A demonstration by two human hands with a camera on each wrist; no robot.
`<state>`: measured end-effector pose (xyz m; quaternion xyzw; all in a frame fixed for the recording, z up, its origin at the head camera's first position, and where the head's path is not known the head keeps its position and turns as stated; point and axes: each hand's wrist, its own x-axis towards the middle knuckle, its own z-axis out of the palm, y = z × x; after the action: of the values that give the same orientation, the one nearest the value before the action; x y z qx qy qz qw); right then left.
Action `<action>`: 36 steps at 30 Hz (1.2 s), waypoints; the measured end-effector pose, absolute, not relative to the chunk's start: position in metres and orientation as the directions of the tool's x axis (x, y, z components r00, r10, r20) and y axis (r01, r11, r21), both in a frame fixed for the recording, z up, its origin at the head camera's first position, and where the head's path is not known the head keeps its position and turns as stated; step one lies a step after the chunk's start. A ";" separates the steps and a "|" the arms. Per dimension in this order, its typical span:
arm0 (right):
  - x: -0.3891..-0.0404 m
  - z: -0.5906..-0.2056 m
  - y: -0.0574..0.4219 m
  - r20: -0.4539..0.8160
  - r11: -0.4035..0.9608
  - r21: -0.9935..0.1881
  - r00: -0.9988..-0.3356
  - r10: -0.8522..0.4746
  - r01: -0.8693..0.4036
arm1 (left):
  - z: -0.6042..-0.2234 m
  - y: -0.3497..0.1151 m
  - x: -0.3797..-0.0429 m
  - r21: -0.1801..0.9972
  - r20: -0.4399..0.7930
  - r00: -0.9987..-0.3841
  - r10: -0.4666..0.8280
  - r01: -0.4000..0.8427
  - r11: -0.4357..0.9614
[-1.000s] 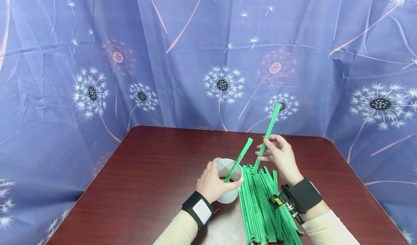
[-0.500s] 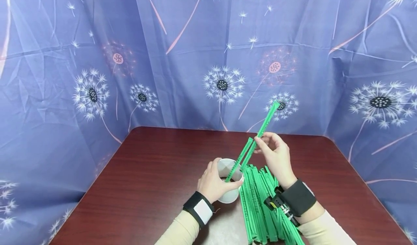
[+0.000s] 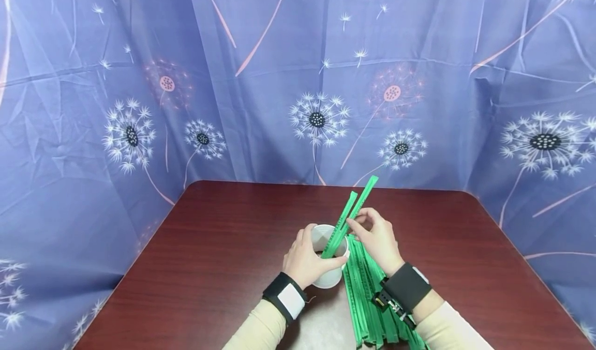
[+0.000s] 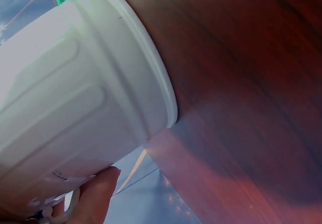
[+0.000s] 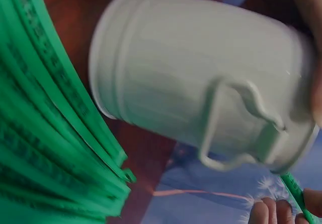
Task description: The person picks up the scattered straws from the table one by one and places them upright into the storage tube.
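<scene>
My left hand (image 3: 301,263) grips a white plastic mug (image 3: 327,280) around its side and rim. The mug stands upright on the table, and its handle shows in the right wrist view, on the mug body (image 5: 176,63). One slim green printed stick packet (image 3: 345,210) leans out of the mug. Between thumb and fingers, my right hand (image 3: 378,242) pinches a second green stick packet (image 3: 369,191), whose lower end is inside the mug beside the first. To the right of the mug lies a pile of similar green packets (image 3: 365,298), partly hidden under the right forearm.
The dark red-brown wooden table (image 3: 209,267) spreads out left of and behind the mug. A blue dandelion-print curtain (image 3: 261,107) hangs around its far and side edges. Each wrist wears a black band, such as the left band (image 3: 284,297).
My right hand has moved left and down from above the pile, bringing the second packet's lower end into the mug. The left hand keeps hold of the mug in the same place.
</scene>
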<state>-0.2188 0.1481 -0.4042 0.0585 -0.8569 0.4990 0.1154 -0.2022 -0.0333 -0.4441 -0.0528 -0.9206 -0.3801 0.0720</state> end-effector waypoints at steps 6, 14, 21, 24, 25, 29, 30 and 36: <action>-0.218 -0.416 0.142 0.247 0.580 -0.783 -0.968 -0.043 -0.225 | -0.444 -0.033 -0.202 0.692 0.173 -0.984 0.043 0.152 0.706; -0.216 -0.423 0.140 0.147 0.585 -0.795 -0.987 -0.065 -0.157 | -0.446 -0.022 -0.196 0.726 0.165 -0.986 -0.001 0.121 0.677; -0.219 -0.416 0.158 0.157 0.591 -0.795 -0.987 -0.019 -0.138 | -0.439 -0.026 -0.190 0.755 0.134 -0.990 0.036 0.126 0.643; -0.221 -0.415 0.178 0.107 0.589 -0.805 -0.994 0.029 -0.070 | -0.436 -0.031 -0.188 0.793 0.086 -0.993 0.080 0.117 0.598; -0.222 -0.416 0.185 0.087 0.595 -0.802 -0.996 0.032 -0.051 | -0.435 -0.032 -0.188 0.804 0.073 -0.993 0.089 0.111 0.584; -0.226 -0.418 0.212 0.013 0.694 -0.720 -1.000 0.014 0.000 | -0.434 -0.034 -0.189 0.820 0.055 -0.993 0.102 0.103 0.563; -0.226 -0.419 0.218 0.004 0.730 -0.683 -1.000 0.005 0.001 | -0.433 -0.033 -0.188 0.822 0.054 -0.993 0.104 0.103 0.560; -0.225 -0.431 0.244 -0.110 0.815 -0.575 -0.994 0.002 0.065 | -0.431 -0.034 -0.187 0.822 0.058 -0.992 0.114 0.112 0.558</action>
<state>-0.2246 0.2443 -0.4313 -0.0176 -0.9513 0.3033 -0.0520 -0.1868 -0.0345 -0.4313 -0.0641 -0.8825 -0.4659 -0.0010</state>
